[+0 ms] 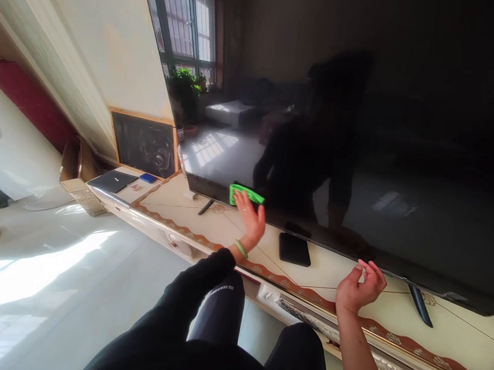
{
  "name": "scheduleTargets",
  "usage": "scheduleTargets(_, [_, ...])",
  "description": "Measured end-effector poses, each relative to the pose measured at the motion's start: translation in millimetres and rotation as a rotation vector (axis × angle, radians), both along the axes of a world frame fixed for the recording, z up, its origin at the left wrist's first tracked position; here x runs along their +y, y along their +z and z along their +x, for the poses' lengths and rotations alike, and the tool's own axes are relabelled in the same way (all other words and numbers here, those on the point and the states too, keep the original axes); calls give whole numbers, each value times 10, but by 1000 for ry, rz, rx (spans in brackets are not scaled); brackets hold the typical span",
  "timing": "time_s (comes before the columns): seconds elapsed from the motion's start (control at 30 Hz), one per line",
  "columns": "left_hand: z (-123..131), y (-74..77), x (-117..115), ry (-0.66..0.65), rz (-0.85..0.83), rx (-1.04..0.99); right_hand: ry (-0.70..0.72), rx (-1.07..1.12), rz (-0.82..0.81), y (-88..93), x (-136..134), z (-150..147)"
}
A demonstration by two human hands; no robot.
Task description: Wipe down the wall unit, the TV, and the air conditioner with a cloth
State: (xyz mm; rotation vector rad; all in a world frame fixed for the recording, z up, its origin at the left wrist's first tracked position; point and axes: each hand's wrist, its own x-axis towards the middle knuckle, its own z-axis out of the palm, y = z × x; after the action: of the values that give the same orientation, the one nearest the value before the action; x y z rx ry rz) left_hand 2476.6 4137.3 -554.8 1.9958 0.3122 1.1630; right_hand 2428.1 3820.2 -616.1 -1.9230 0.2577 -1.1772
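Note:
A large black television [396, 131] fills the upper right, with a room and a person's dark outline mirrored in its screen. With fingers laid over it, my left hand [250, 215] presses a folded bright green cloth [246, 195] to the lower left part of the screen. A pale green bangle [241, 249] circles the left wrist. At the lower edge of the television, right of its middle, my right hand [360, 288] has its fingers curled, closed lightly at that edge. Part of its fingertip contact is hard to make out.
The television stands on dark feet [420, 306] on a long cream cabinet [212, 224] with a brown patterned border. A flat black box [294, 249] lies under it. Leftward are a framed blackboard [144, 142], a black laptop [114, 181], a small blue box [148, 178] and a cardboard box [85, 197].

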Motion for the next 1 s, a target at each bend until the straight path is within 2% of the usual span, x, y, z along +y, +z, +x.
scheduleTargets(0.07, [-73,0,-321,-184,263,13,-59,-37,10,6,7,4])
scheduleTargets(0.1, [-85,51,-434,-268,417,21,-74,-45,12,14,13,5])
scheduleTargets(0.17, [-68,276,-560,-396,710,13,-77,-45,13,35,22,2])
scheduleTargets(0.27, [24,875,-532,-551,1016,-111,-76,-34,20,63,24,-12])
scheduleTargets(0.33, [112,1345,-390,-639,1121,-226,-74,-30,29,70,17,-26])
scheduleTargets(0.4, [216,1763,-148,-596,1103,-267,-76,-39,40,67,5,-42])
scheduleTargets(0.43, [272,1928,14,-528,1063,-274,-77,-47,44,63,-1,-50])
scheduleTargets(0.47, [326,2057,201,-443,1010,-276,-79,-55,45,59,-7,-57])
scheduleTargets(0.53, [417,2197,636,-237,855,-274,-77,-66,45,51,-13,-67])
scheduleTargets(0.57, [447,2212,869,-132,760,-276,-74,-70,44,48,-12,-70])
scheduleTargets(0.63, [469,2152,1311,57,553,-265,-68,-76,40,48,-3,-69])
scheduleTargets(0.7, [452,2001,1647,193,334,-210,-64,-81,24,53,14,-60])
scheduleTargets(0.77, [417,1788,1808,269,124,-136,-59,-82,1,59,32,-48])
scheduleTargets(0.87, [361,1393,1695,317,-56,-89,-60,-93,7,56,48,-33])
scheduleTargets(1.0, [277,829,1121,267,-8,-96,-65,-111,25,19,36,-11])
